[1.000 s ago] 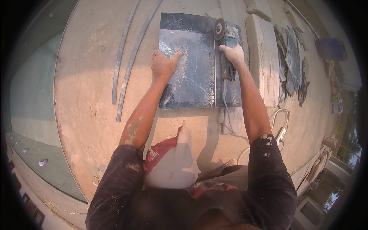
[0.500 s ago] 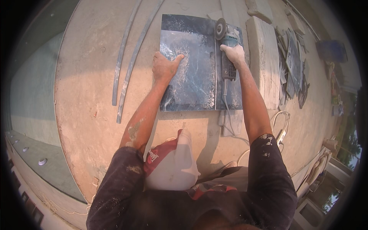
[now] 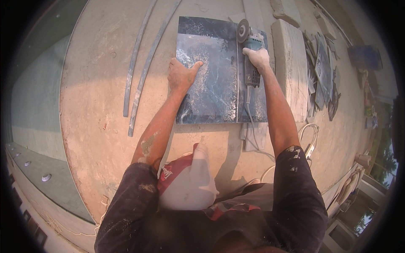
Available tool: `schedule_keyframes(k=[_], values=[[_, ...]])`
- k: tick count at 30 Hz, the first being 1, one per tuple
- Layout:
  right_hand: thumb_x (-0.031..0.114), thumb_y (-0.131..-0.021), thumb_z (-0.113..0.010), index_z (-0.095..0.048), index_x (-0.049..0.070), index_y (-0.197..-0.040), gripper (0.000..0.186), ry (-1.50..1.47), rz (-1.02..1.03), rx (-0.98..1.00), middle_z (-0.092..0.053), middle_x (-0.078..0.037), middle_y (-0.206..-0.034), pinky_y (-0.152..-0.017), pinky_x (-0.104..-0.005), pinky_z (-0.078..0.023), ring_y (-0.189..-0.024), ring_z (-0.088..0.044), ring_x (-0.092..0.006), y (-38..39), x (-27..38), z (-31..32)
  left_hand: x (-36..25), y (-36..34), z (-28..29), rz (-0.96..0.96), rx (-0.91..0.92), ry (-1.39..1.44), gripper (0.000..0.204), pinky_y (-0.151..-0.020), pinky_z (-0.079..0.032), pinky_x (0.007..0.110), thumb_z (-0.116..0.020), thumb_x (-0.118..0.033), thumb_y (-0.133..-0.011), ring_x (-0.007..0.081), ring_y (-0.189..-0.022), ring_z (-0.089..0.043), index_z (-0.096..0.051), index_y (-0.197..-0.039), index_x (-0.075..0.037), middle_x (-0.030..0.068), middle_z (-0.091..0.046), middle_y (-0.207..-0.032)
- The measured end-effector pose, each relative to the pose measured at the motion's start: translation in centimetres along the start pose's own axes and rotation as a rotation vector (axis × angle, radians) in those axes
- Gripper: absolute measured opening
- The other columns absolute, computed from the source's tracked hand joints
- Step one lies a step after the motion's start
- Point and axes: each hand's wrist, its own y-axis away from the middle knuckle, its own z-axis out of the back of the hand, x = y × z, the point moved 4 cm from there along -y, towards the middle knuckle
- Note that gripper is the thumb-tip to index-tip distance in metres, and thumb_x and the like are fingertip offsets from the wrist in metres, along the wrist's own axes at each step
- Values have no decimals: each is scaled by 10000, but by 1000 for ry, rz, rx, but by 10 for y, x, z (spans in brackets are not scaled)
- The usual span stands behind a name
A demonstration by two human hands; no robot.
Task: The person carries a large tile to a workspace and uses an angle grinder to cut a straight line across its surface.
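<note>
A dark blue marbled tile [image 3: 213, 90] with pale, dusty patches lies in front of me. A straight pale line runs along it, right of its middle. My left hand [image 3: 182, 75] holds the tile's left edge, thumb on the top face and fingers at the rim. Over the tile's right part, my right hand [image 3: 257, 58] is wrapped round the body of a teal and black angle grinder [image 3: 252, 41]. The grinder's round disc [image 3: 243, 30] points away from me, near the top of the pale line. Its cord runs back toward me. Whether the disc spins cannot be told.
Two long grey strips [image 3: 139, 84] lie on the floor at left. A thick pale block [image 3: 290, 69] stands right of the tile, with stacked tile offcuts [image 3: 324, 78] beyond it. A white power strip [image 3: 310, 149] with looped cord lies near my right elbow.
</note>
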Motion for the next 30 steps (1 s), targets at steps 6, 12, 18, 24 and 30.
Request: schedule_keyframes(k=[6, 12, 18, 24, 30], values=[[365, -686, -805, -735, -93, -1088, 614, -36, 1, 11, -753, -211, -1030, -826, -379, -571, -911, -746, -282, -2, 4, 2, -1, 0, 0, -1, -12, -4, 914, -918, -542, 494, -825, -615, -773, 423, -1088, -656, -525, -1211, 130, 283, -615, -1158], [372, -681, -807, -731, -87, -1108, 632, -26, -14, 49, -750, -206, -1056, -832, -373, -569, -935, -743, -281, -3, 15, 1, 5, -3, -1, -8, -9, -3, 913, -917, -539, 491, -817, -618, -777, 425, -1100, -632, -495, -1207, 121, 283, -582, -1164], [359, -688, -809, -728, -69, -1133, 622, -12, 25, 2, -745, -205, -1086, -858, -374, -562, -966, -736, -279, -13, 10, -2, 3, -1, -2, -1, 15, 3, 902, -911, -537, 486, -812, -613, -783, 417, -1102, -620, -484, -1203, 114, 277, -567, -1159], [355, -698, -813, -735, -45, -1131, 594, -53, 25, 15, -750, -189, -1083, -861, -372, -560, -964, -736, -271, -22, 7, -4, 2, -1, -2, 5, 31, 22, 900, -901, -539, 482, -816, -610, -782, 408, -1092, -623, -486, -1200, 115, 273, -570, -1151], [350, -704, -814, -736, -22, -1148, 585, -30, 20, -10, -752, -174, -1085, -872, -372, -559, -959, -735, -269, -26, 8, -3, 0, 1, -1, 4, 21, 24, 898, -901, -539, 482, -823, -602, -779, 406, -1089, -625, -487, -1203, 115, 273, -571, -1155]])
